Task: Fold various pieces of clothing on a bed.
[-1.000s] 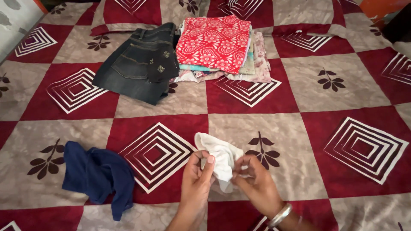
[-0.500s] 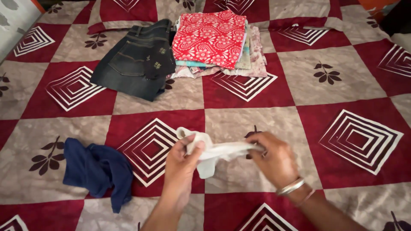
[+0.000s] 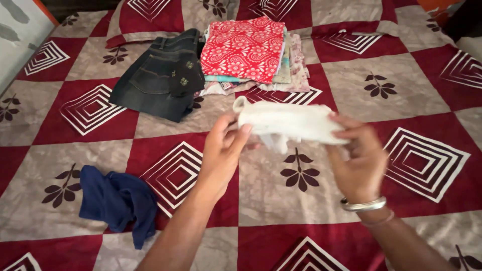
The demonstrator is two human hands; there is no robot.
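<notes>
From the head camera, the person holds a small white cloth (image 3: 288,122) stretched between both hands above the bed (image 3: 411,95). The left hand (image 3: 222,149) is closed on the cloth's left end, thumb on top and fingers curled beneath, with a little rolled corner poking up past the thumb. The right hand (image 3: 357,156) pinches the right end between thumb and fingertips; a metal bangle (image 3: 362,204) sits on that wrist. The cloth hangs in the air, clear of the checked red-and-beige bedcover, pulled fairly flat with a small flap drooping from its lower edge.

The step in hand looks like spreading the piece out to straighten it before a fold. The next move would seem to call for an even pull on both ends so the drooping flap lies in, and then a flat place to bring it down.

Room is generous. The bedcover directly below and to the right of the hands carries nothing. To the left, a crumpled dark blue garment (image 3: 118,201) lies well apart from the left forearm. Farther up the bed, folded dark jeans (image 3: 158,78) sit just beside a stack of folded clothes (image 3: 251,52) topped by a red patterned piece; the cloth's upper edge appears near the front of that stack in the picture, though it is raised above the bed. A pale wall (image 3: 17,30) borders the bed at the far left.
</notes>
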